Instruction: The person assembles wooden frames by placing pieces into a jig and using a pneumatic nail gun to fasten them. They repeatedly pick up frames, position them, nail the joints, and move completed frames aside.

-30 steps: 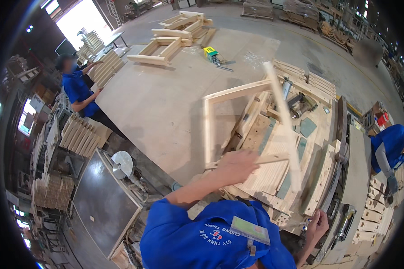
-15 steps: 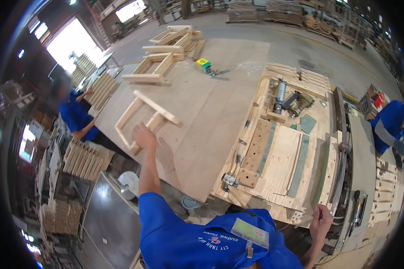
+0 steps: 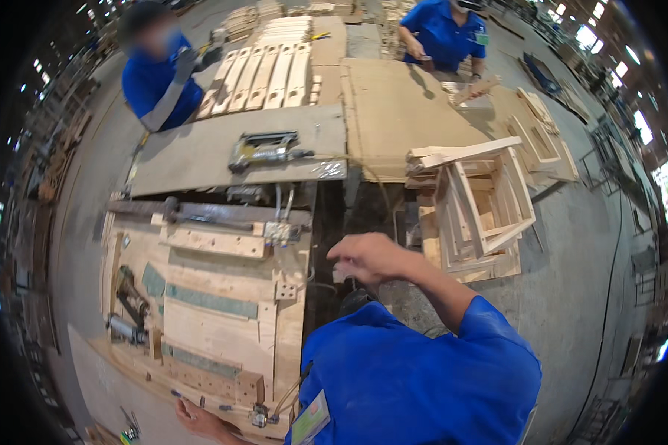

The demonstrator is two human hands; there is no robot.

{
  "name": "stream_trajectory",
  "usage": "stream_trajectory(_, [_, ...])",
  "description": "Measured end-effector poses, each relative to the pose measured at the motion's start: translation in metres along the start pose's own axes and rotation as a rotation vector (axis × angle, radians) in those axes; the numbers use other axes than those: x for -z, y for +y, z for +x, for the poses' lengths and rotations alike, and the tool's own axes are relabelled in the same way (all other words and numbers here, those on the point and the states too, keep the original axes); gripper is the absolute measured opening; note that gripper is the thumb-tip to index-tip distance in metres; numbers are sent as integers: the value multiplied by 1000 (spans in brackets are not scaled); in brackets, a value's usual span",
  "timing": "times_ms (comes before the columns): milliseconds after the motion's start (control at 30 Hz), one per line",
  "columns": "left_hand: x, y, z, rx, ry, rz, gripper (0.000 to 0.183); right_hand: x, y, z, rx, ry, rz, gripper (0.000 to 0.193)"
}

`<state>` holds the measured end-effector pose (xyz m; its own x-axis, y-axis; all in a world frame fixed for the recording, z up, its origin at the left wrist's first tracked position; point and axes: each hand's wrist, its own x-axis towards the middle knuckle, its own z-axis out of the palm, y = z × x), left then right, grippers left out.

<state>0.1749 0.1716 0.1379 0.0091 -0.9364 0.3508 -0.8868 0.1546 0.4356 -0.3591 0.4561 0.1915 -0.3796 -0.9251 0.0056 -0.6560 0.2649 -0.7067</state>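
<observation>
My left hand, fingers stretched and apart, is at the lower left beside the near edge of the wooden jig. It holds nothing that I can see. My right hand reaches over the dark gap right of the jig. Its fingers are bent but look apart, and I see nothing held in them. The jig bears green strips, a drilled wooden block and metal clamp cylinders. Right of my right hand stands a stack of pale wooden frames.
A nail gun lies on the grey board table beyond the jig. Slotted wooden slats lie farther back. One co-worker in blue stands at the far left, another at the far right, holding a wooden piece. A hose hangs near the stack.
My view has swung to the right, bringing the jig to the left side. My left hand has left the wooden frame on the board, now out of view. My right arm now reaches outward.
</observation>
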Motion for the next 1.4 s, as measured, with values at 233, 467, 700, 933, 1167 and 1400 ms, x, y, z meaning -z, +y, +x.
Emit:
stream_trajectory(233, [-45,120,-4,-105,-166,-292,35,190,171,-81,-599,449,-679,45])
stream_trajectory(467, [-91,234,-35,-331,-231,-315,21,293,314,-116,-551,57,-912,29])
stream_trajectory(700, [-62,260,-41,-266,-156,-384,18,331,295,-101,-591,-283,-940,53])
stream_trajectory(933, [-17,188,-29,74,-11,-401,21,381,155,-78,-386,159,-497,29])
stream_trajectory(1167, [-40,155,-45,-56,-62,-415,18,307,18,43,-223,164,-262,30])
stream_trajectory(1400, [-125,126,-108,-272,-551,-25,25,152,-91,186,-122,-27,24,38])
